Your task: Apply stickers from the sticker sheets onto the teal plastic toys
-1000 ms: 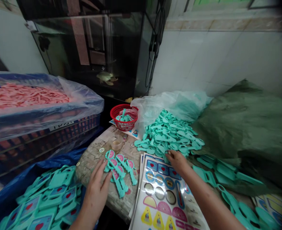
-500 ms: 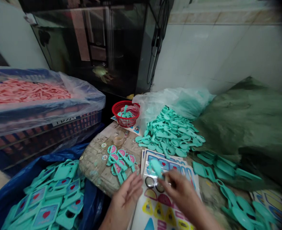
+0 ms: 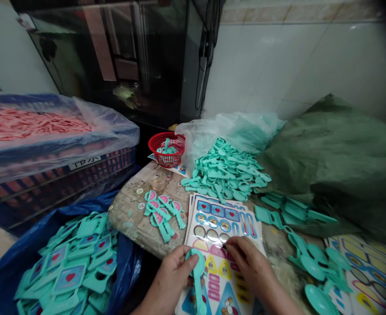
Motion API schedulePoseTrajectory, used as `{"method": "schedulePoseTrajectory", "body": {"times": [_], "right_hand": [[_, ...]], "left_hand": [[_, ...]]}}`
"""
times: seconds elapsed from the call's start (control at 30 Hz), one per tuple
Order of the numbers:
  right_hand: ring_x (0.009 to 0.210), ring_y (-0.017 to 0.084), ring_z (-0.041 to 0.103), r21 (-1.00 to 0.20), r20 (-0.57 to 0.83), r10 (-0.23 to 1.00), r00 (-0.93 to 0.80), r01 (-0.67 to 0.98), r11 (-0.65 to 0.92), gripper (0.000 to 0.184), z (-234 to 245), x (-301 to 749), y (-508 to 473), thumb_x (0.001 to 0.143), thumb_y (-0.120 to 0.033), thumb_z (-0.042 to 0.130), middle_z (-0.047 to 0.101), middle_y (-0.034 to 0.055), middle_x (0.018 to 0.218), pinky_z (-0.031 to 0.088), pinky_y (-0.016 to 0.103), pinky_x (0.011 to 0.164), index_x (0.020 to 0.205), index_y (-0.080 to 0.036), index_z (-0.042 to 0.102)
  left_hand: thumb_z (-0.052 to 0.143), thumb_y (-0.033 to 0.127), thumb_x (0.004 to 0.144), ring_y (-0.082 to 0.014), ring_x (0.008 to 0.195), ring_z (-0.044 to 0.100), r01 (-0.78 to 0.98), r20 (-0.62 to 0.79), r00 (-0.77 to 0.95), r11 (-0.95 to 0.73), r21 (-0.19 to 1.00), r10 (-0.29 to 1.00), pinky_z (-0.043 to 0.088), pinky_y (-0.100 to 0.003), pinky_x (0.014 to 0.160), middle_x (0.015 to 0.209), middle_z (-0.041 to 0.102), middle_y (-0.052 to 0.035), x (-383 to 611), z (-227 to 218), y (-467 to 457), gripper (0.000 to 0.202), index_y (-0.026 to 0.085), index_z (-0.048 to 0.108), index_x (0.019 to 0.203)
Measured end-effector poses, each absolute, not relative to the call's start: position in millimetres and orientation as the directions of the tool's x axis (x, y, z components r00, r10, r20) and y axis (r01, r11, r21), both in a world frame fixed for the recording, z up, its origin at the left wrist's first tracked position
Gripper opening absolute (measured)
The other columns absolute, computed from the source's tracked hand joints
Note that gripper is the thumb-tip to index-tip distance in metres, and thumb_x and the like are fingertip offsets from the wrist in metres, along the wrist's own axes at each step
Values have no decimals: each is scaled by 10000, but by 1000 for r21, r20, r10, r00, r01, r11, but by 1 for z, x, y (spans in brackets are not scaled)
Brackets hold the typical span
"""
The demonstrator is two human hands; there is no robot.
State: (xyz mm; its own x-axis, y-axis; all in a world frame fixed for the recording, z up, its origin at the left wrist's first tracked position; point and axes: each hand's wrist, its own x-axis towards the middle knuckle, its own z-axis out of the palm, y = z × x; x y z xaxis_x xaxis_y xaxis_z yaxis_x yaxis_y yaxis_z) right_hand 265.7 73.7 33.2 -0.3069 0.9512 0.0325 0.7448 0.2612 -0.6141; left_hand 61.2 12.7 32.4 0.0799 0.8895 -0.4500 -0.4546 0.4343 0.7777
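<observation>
A teal plastic piece with a round head and a long handle (image 3: 198,280) is pinched near its head between the thumb and fingers of my left hand (image 3: 171,278). It is held over a stack of sticker sheets (image 3: 209,262). At the middle of the top sheet, the fingertips of my right hand (image 3: 250,260) close together at the edge of a pink half-round watermelon sticker (image 3: 217,250). The fingers partly hide that sticker. Left of the sheets lies a small group of teal pieces with watermelon stickers (image 3: 162,212) on their heads.
Behind the sheets rises a heap of plain teal pieces (image 3: 227,170), beside a red basket (image 3: 167,151). A blue-lined bin (image 3: 127,262) of heart-stickered pieces stands lower left. A crate of pink pieces (image 3: 104,175) is at left; a green sack (image 3: 344,153) fills the right.
The teal piece has passed from my right hand to my left, which was open before. My right hand has come down onto the sticker sheet. The view has shifted slightly.
</observation>
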Motion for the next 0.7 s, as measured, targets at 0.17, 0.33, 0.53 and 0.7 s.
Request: {"method": "schedulePoseTrajectory", "body": {"times": [0.17,0.33,0.53,0.7], "right_hand": [[692,184,542,-531,37,937,-348,787,314,241,29,262,80,889,-353,411,589,25,757,390,300,637,748,-220,553],[682,187,538,-542,15,935,-355,782,306,257,30,261,83,883,-343,391,587,33,745,381,301,632,729,-215,554],[678,186,541,-577,-30,940,-339,774,261,218,30,258,84,854,-340,429,592,28,718,379,290,614,707,-221,535],[572,155,528,-642,-115,954,-277,753,141,158,31,255,87,800,-358,525,590,-9,641,363,259,531,712,-227,513]], "left_hand": [[645,357,767,-164,747,673,-512,-432,157,447,734,888,532,-279,700,837,699,-50,61,31,11,278,146,634,948],[635,329,778,-166,726,685,-506,-461,158,473,721,873,545,-287,696,825,708,-53,59,28,15,252,146,627,951],[640,308,769,-193,748,692,-483,-486,182,508,713,855,555,-313,699,858,717,-76,59,30,17,283,126,612,983],[630,301,777,-199,762,695,-469,-500,178,520,714,848,551,-312,714,867,721,-81,59,32,16,284,125,608,998]]}}
